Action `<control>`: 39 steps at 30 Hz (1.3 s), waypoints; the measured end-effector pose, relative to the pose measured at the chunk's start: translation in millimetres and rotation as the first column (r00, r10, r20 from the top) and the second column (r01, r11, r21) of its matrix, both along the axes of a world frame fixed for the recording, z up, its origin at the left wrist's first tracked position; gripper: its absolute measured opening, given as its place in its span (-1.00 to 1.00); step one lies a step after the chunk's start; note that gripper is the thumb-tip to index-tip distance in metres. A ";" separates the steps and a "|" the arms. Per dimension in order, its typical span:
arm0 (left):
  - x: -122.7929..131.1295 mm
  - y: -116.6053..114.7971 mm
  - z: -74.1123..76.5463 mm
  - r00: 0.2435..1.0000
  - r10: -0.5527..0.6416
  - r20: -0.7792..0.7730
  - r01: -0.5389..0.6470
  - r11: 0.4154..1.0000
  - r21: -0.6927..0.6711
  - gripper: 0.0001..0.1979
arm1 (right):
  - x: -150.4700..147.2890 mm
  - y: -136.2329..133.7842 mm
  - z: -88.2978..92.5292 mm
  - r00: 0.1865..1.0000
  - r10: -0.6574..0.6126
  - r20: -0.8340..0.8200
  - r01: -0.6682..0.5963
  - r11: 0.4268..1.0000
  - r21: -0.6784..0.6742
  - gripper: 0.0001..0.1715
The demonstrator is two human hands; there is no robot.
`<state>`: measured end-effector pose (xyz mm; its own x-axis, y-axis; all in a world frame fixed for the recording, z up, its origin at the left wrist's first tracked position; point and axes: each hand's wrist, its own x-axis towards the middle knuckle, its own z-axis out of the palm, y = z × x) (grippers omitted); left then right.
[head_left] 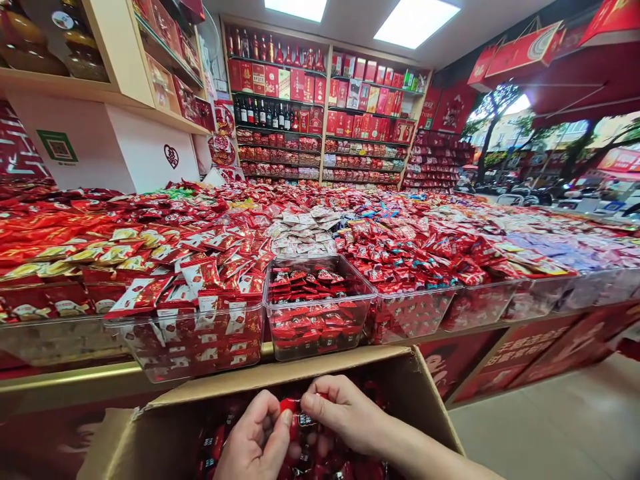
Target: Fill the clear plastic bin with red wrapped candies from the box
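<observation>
Both of my hands are inside an open cardboard box (310, 373) at the bottom of the view. My left hand (257, 437) and my right hand (340, 413) are closed, pinching the same small red wrapped candy (293, 408) between thumbs and fingers. More red wrapped candies (325, 460) fill the box under my hands. Just beyond the box stands a clear plastic bin (320, 307) partly filled with similar red candies.
A long counter holds many clear bins (190, 333) heaped with red packaged sweets. Shelves (320, 113) of bottles and red gift boxes line the back wall. A white counter (125, 147) stands at left. Tiled floor (560, 420) and an open shopfront are at right.
</observation>
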<state>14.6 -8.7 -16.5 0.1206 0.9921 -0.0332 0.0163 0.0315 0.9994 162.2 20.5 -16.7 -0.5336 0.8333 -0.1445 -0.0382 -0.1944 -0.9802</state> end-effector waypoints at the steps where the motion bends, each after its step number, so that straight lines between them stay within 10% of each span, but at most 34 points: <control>1: 0.1 -0.3 1.8 1.000 -0.002 0.019 0.002 1.000 -0.023 -0.70 | 0.1 -0.3 0.5 1.000 0.001 -0.010 -0.001 1.000 -0.007 -0.48; 26: 0.6 -7.9 17.1 0.994 0.114 0.008 -0.114 0.985 0.127 -0.67 | 2.5 -7.1 5.3 0.993 -0.118 0.031 0.113 0.984 0.135 -0.52; 37: -2.7 -0.8 13.4 0.977 0.160 0.142 -0.154 0.987 -0.050 -0.63 | 10.2 -14.4 19.9 0.897 -0.377 0.232 0.139 0.738 0.660 -0.73; 39: -3.6 1.0 14.1 0.976 0.162 0.145 -0.153 0.986 -0.071 -0.61 | 12.5 -14.8 22.8 0.920 -0.332 0.210 0.047 0.623 0.781 -0.66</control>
